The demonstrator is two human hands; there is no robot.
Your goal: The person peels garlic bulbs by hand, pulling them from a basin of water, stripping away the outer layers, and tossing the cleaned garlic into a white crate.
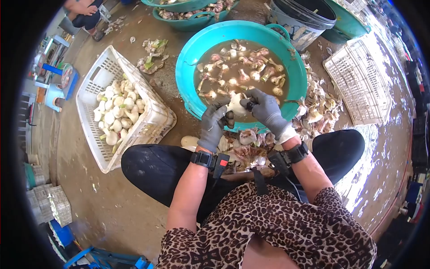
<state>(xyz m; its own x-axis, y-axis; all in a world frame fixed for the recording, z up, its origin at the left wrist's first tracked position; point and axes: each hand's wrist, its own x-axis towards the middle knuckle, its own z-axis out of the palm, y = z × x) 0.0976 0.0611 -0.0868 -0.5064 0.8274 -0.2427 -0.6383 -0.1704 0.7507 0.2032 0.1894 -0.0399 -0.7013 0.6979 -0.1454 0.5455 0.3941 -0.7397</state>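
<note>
Over the near rim of a round turquoise tub, both my gloved hands are close together. My left hand, in a grey glove with dark fingertips, is closed around a whitish garlic bulb. My right hand, also grey-gloved, has its fingers curled against the bulb's right side. A small black object shows at those fingers; I cannot make out what it is. In the tub, many garlic bulbs with purplish skins and stems float in brown water.
To the left stands a white plastic crate with peeled white garlic bulbs. Garlic skins lie heaped beside and below the tub. Another white crate is at right, a bucket behind. A person sits far left.
</note>
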